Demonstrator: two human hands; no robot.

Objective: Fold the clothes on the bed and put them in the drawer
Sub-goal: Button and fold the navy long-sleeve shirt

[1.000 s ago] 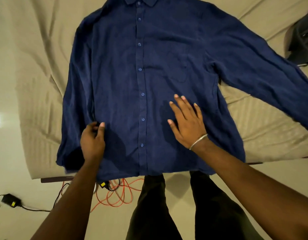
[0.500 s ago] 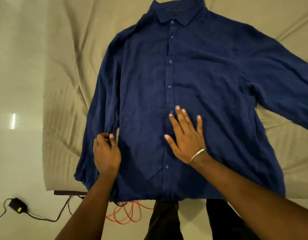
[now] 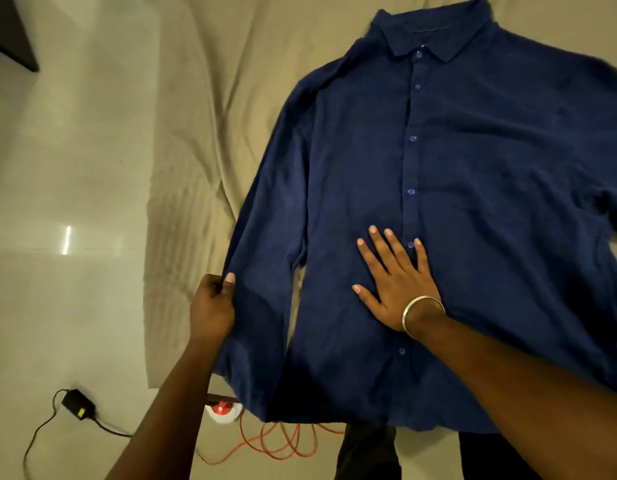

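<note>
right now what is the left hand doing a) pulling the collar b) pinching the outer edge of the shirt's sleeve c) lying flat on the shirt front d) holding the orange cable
b: the left hand has thumb and fingers closed on the sleeve edge of the dark blue button-up shirt, while the right hand lies flat on the front.
</note>
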